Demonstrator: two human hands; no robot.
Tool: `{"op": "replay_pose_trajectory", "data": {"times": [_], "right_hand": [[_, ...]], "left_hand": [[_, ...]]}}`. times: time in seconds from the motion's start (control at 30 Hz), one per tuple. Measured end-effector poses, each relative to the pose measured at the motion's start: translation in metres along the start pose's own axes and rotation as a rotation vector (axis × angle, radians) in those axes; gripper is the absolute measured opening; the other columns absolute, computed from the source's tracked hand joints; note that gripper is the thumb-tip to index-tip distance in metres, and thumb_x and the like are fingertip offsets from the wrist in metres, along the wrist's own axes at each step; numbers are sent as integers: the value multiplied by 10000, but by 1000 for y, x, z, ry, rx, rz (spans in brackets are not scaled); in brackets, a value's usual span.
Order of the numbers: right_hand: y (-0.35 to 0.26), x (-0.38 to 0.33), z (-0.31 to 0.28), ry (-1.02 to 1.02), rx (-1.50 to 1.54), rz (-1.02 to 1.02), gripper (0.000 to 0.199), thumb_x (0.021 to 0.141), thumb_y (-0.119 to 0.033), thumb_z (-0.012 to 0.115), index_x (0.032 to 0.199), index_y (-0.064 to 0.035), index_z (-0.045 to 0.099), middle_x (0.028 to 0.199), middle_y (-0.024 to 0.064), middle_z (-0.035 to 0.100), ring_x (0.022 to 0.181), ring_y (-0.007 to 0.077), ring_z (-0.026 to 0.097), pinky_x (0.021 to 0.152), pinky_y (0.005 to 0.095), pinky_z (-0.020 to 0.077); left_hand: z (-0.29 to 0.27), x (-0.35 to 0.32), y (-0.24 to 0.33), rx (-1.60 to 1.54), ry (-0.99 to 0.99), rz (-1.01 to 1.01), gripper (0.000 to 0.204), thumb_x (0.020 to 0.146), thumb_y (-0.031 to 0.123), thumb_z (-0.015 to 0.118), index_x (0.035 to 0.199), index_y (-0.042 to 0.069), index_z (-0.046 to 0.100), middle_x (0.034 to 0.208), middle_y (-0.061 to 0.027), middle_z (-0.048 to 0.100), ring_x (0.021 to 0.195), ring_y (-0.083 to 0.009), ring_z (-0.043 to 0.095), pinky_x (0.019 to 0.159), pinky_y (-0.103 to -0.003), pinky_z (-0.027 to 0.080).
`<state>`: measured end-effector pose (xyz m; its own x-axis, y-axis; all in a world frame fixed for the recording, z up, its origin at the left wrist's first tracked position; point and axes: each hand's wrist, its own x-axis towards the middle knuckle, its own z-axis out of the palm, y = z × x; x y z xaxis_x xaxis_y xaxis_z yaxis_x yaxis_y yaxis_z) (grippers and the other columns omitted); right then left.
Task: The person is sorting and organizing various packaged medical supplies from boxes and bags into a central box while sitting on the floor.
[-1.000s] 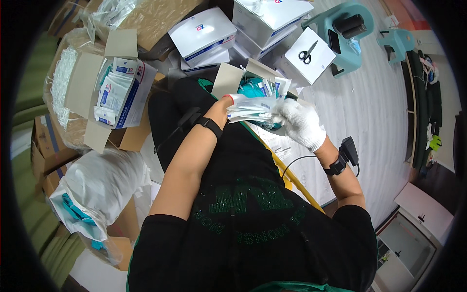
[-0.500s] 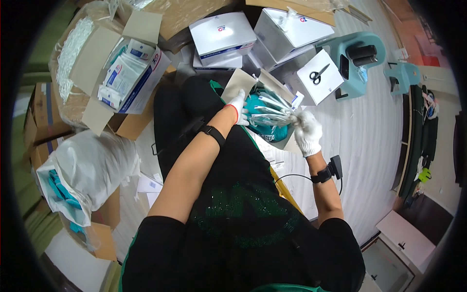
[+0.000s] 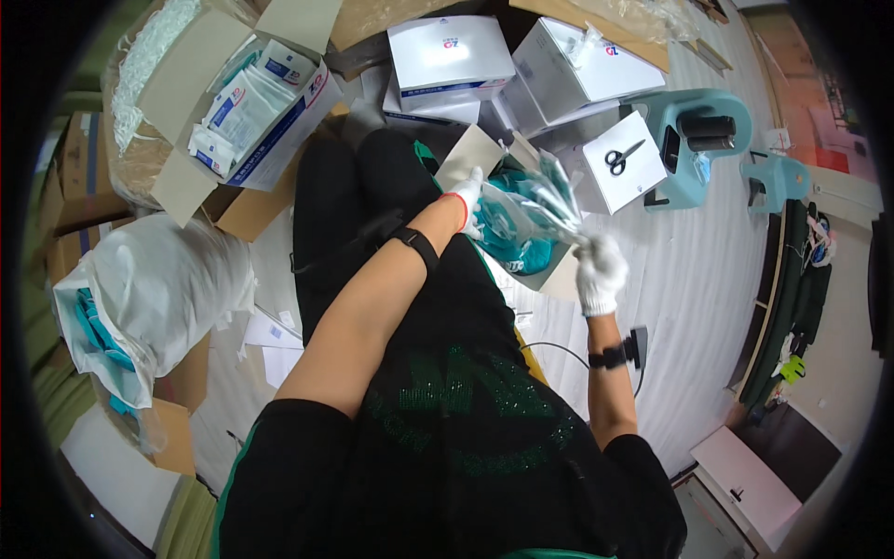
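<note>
My left hand (image 3: 468, 201), in a white glove with a red cuff, grips the left edge of an open box (image 3: 560, 279) beside my thigh. Inside the box lies a teal bundle (image 3: 531, 259) in clear plastic; its kind is hard to make out. My right hand (image 3: 601, 272), also white-gloved, is closed on the gathered end of several clear plastic packets (image 3: 555, 197). They fan out from the fist over the box, smeared by motion.
Black scissors (image 3: 622, 158) lie on a white box (image 3: 643, 177) beside a teal stool (image 3: 712, 102). More white boxes (image 3: 452, 56) stand ahead. At left are an open carton (image 3: 279, 140) of packets and a white sack (image 3: 177, 279) of teal items.
My right hand has moved slightly back toward me, and the packets have swung up over the box. My left hand stays at the box edge. The whole view has shifted a little.
</note>
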<state>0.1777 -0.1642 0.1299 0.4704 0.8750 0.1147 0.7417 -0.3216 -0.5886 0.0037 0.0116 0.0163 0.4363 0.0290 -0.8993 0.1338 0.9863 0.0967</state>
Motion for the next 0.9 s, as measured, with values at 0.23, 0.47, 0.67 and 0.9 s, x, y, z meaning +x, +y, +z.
{"op": "replay_pose_trajectory", "data": {"times": [0.23,0.47,0.67,0.9], "right_hand": [[-1,3,2,-52,-12,148,76,851,-101,644,914,-63,665,786,143,644,721,286,646,674,337,518],[9,-3,10,-10,-80,9,72,824,-94,660,888,-63,661,802,145,642,713,306,640,672,353,518],[4,0,22,-8,-99,-6,77,834,-110,625,886,-73,669,796,134,648,698,314,638,654,383,512],[0,1,21,-128,-48,16,94,806,-80,621,880,-119,664,797,108,645,701,306,642,643,360,515]], "left_hand": [[5,-5,-8,93,-14,186,665,960,506,430,1461,99,269,1574,-146,87,1423,-434,92,1067,-647,228],[13,-12,-8,310,-19,306,562,937,453,526,1312,41,456,1324,-104,477,1061,-314,573,801,-387,547],[11,-12,-12,402,37,493,429,937,430,519,1042,20,590,963,-106,607,749,-196,625,643,-318,530],[15,-25,-19,464,72,586,383,947,395,515,1070,39,586,856,-83,609,630,-160,612,530,-277,494]]}}
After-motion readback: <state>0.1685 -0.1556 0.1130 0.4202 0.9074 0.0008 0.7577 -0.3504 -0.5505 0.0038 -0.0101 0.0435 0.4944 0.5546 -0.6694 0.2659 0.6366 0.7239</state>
